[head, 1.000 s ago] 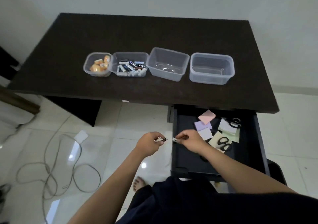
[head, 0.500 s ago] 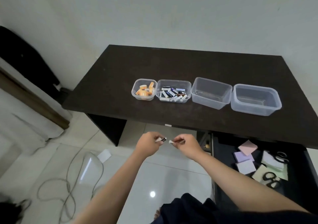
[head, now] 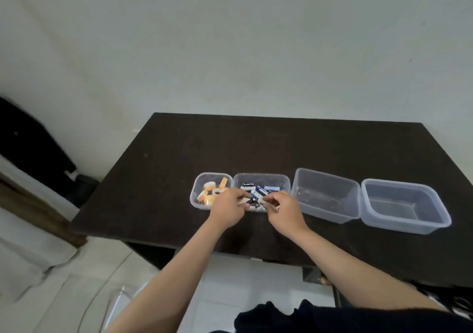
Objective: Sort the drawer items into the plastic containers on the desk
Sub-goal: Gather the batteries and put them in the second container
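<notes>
Both hands reach over the near edge of the clear container of batteries (head: 261,179), second from the left in a row on the dark desk (head: 256,143). My left hand (head: 227,208) pinches a small battery (head: 242,201) at the container's front left. My right hand (head: 282,210) pinches another small battery (head: 261,201) at its front right. Left of them stands a small clear container with orange tape rolls (head: 204,179). The drawer is almost out of view at the lower right.
Two larger clear containers, one (head: 326,195) beside the batteries and one (head: 404,206) at the right end, hold nothing. A wall rises behind the desk. White tiled floor with a cable (head: 115,299) lies below left. Dark furniture (head: 30,148) stands at the left.
Both hands rose from below the desk edge to the battery container, each still pinching its battery. The view tilted up and left, so the drawer slid out of sight.
</notes>
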